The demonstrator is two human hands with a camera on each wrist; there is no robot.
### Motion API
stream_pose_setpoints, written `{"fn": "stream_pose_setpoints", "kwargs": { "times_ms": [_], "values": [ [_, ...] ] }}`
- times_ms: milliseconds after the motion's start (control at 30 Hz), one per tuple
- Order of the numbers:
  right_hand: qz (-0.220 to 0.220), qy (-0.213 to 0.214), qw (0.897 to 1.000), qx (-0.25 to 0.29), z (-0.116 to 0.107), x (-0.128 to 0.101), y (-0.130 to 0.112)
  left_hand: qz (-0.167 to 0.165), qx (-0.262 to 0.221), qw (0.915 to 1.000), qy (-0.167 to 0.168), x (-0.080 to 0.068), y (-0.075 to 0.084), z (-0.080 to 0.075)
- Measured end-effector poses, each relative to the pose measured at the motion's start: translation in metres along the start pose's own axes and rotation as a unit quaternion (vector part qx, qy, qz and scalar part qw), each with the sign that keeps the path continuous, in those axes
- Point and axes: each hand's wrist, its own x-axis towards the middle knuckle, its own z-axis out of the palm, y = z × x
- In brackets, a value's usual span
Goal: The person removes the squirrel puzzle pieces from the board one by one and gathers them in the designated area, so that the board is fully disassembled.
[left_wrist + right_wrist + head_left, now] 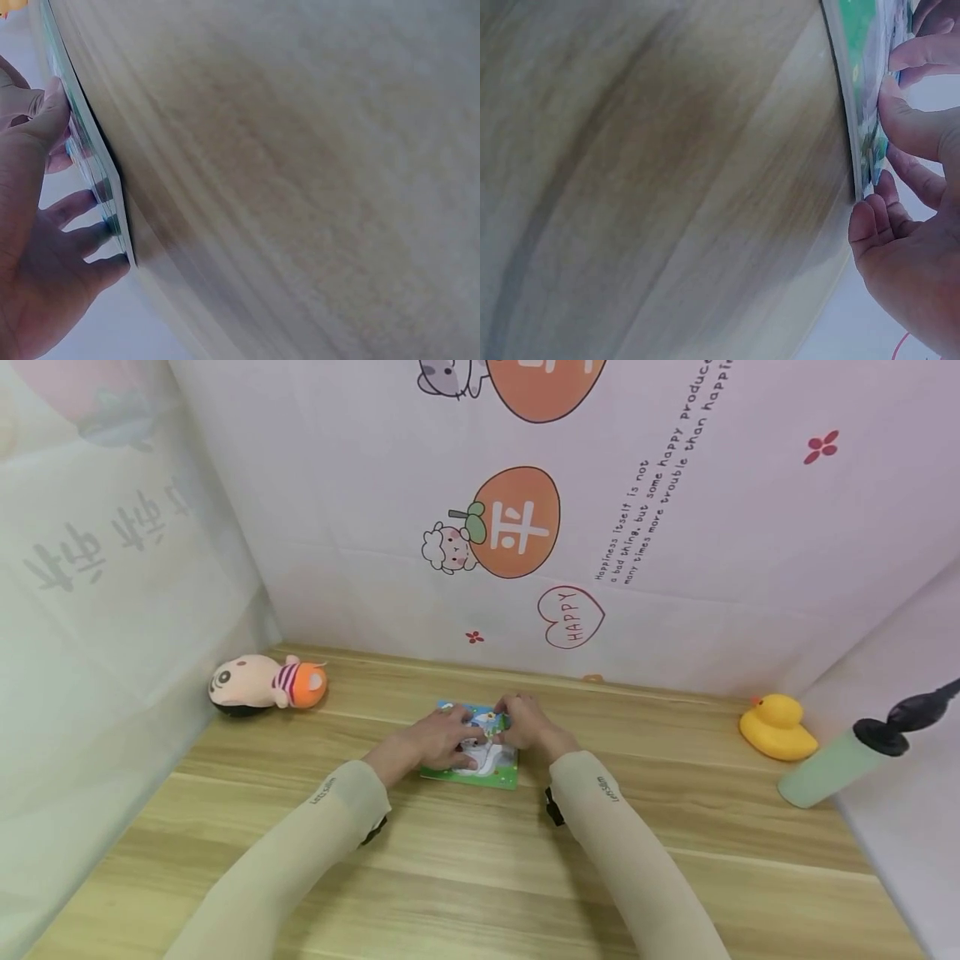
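Note:
A flat puzzle board with a green border and a pale swan-like picture lies on the wooden table in the head view. My left hand rests across its left half, fingers spread and fairly straight on the picture. At the far right corner, my right hand has thumb and forefinger bent around a small green and blue puzzle piece, which stands slightly raised from the board. Its other fingers curl at the board's edge. The hands nearly meet over the picture and cover much of it.
A plush doll lies at the back left by the wall. On the right are a yellow rubber duck and a pale green bottle with a black top. A printed white cloth hangs behind the table.

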Motion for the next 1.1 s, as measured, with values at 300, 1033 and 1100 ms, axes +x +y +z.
{"fn": "stream_pose_setpoints", "kwargs": {
  "times_ms": [300,1033,1100],
  "values": [
    [0.005,0.001,1.000,0.008,-0.005,-0.001,0.003,0.002,-0.003,1.0000,0.001,0.004,0.002,-0.002],
    [-0.049,0.029,0.996,0.074,-0.011,-0.007,0.010,-0.006,-0.004,0.9999,-0.009,0.001,0.001,-0.001],
    [-0.048,0.032,0.995,0.085,-0.010,-0.009,0.010,-0.006,-0.001,0.9999,-0.008,0.000,0.000,0.001]
  ]
}}
